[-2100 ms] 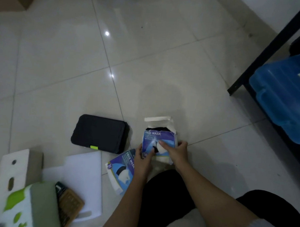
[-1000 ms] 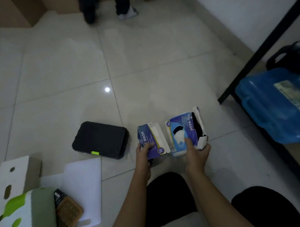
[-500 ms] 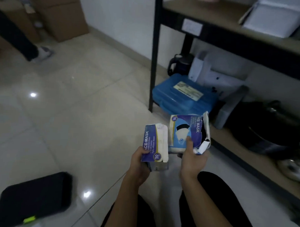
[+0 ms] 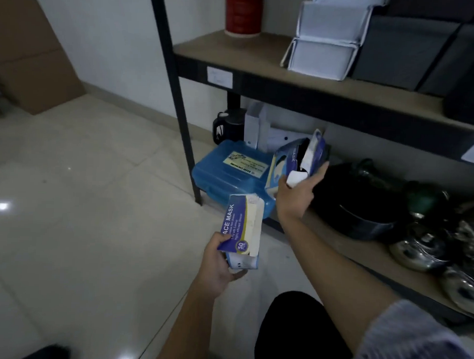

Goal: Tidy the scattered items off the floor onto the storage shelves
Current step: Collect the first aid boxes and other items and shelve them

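My left hand grips a blue and white face mask box upright above the floor tiles. My right hand holds a second, opened face mask box stretched out toward the bottom shelf, just over the right end of a blue plastic case. Black masks show inside that open box. The storage rack's middle shelf runs above it.
On the bottom shelf stand a black kettle, a dark round pot and shiny metal cookware. White binders, grey boxes and a red can sit on the middle shelf. A black upright post frames the rack. Cardboard boxes stand far left.
I have turned from the floor to the shelves with a mask box in each hand. My right hand has reached forward with the open box toward the bottom shelf; the left stays back.
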`<act>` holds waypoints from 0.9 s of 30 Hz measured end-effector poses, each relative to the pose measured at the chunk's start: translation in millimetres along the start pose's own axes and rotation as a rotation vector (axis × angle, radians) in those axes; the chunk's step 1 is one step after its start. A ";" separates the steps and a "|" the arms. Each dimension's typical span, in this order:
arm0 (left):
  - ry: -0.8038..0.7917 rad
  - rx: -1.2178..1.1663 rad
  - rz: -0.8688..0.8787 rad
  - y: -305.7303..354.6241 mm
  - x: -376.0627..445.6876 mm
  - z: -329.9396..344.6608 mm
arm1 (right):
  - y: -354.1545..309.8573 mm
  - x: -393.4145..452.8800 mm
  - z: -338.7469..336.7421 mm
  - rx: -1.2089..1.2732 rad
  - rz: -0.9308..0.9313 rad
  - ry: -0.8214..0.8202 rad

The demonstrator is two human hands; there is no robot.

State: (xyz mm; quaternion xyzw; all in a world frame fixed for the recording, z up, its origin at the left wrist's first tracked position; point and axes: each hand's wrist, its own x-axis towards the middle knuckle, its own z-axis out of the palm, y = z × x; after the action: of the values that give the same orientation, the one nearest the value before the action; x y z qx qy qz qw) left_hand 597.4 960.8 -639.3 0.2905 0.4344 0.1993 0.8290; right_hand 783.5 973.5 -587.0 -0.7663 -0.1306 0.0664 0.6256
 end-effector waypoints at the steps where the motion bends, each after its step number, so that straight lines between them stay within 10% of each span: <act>1: -0.008 0.001 -0.002 5.4 4.8 5.3 | -3.2 8.7 1.4 -0.036 -0.017 -0.011; 17: -0.105 -0.070 -0.034 -1.7 57.1 74.7 | 36.4 126.6 8.8 -0.633 -0.056 -0.128; 27: 0.271 0.018 0.054 -5.5 105.4 100.8 | 47.2 155.0 38.3 -0.906 0.057 -0.428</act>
State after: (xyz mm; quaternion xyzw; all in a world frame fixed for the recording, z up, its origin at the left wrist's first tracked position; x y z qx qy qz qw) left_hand 739.4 986.9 -660.9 0.2802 0.5360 0.2550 0.7544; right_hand 927.2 1044.7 -631.6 -0.9334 -0.2507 0.1756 0.1871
